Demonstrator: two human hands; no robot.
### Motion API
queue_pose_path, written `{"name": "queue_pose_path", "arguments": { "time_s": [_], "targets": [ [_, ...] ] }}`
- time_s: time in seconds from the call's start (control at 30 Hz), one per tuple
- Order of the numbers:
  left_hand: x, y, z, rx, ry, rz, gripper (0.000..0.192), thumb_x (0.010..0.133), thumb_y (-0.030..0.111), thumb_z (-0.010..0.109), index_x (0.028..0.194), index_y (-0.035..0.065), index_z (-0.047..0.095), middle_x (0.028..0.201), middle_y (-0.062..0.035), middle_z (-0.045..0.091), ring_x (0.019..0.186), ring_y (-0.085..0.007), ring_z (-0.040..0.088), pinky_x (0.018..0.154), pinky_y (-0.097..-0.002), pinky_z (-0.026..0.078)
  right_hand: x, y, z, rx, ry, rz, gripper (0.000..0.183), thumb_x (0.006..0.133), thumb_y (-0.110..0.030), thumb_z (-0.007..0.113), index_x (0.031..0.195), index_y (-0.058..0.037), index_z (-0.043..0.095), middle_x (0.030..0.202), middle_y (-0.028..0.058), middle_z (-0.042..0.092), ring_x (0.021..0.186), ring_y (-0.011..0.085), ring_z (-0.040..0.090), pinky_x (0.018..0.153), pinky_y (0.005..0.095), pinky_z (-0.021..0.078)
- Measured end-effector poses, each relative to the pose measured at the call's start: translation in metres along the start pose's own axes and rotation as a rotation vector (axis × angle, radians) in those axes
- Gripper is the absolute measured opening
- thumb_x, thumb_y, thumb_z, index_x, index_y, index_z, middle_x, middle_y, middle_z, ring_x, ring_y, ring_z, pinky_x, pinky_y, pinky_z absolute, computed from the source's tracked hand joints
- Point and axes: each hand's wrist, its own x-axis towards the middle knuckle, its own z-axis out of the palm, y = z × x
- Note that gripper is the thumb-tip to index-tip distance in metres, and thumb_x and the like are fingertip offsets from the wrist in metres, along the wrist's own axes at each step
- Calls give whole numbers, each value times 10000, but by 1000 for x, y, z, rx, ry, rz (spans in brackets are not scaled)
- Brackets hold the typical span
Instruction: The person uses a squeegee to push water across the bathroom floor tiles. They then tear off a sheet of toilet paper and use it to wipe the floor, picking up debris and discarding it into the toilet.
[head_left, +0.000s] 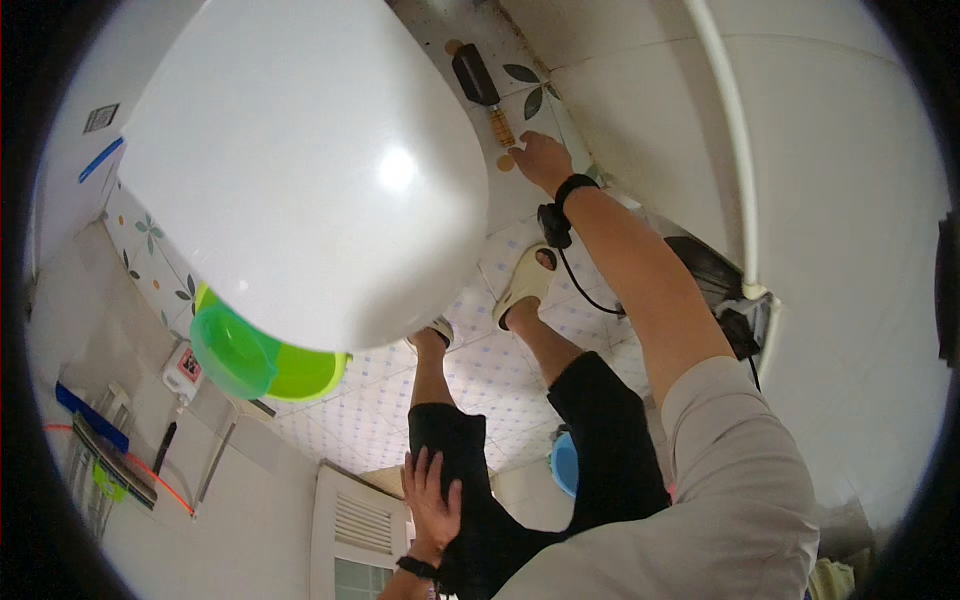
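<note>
A long-handled tool with a black head and a ribbed wooden handle (501, 126) lies on the tiled ledge at the upper middle; its exact kind cannot be told. My right hand (541, 159) is at the end of that handle, fingers bent, and whether it touches the handle cannot be told. My left hand (433, 499) rests with spread fingers on the black shorts over my thigh, holding nothing. A large glossy white lid (315, 172), seemingly a toilet's, fills the upper left and stands beside the tool. Both wrists wear black bands, and a dark device with a cable hangs at the right one.
Green plastic basins (232, 349) stand below the white lid at left. A white jug (182, 371) is by the wall, near squeegee-like tools (112, 457). A white pipe (739, 135) runs down the right wall. A blue basin (564, 463) sits behind my legs, and a louvred door (360, 525) is at the bottom.
</note>
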Motion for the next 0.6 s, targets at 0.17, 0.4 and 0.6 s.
{"name": "queue_pose_path", "arguments": {
  "time_s": [0.17, 0.4, 0.6],
  "targets": [
    [23, 20, -13, 20, -9, -45, 466, 835, 238, 532, 1244, 24, 467, 1322, -234, 387, 1245, -487, 269, 1017, -589, 200, 59, 7, 36, -81, 20, 100, 355, 824, -326, 590, 1003, -19, 593, 968, 158, 616, 924, 314, 603, 812, 406, 474],
    [35, 25, -26, 127, -30, -15, 447, 850, 190, 546, 1251, 13, 457, 1315, -164, 437, 1236, -401, 344, 1025, -558, 261, 94, 9, 75, -178, 60, 168, 352, 830, -315, 569, 1011, -14, 592, 973, 145, 624, 920, 298, 609, 817, 409, 477],
    [41, 26, -33, 75, -63, -40, 439, 778, 216, 563, 1179, 42, 522, 1296, -222, 413, 1199, -481, 326, 998, -600, 217, 55, 5, 58, 224, 53, 88, 408, 825, -365, 540, 931, 28, 571, 838, 217, 619, 830, 371, 612, 730, 418, 484]
  ]
}}
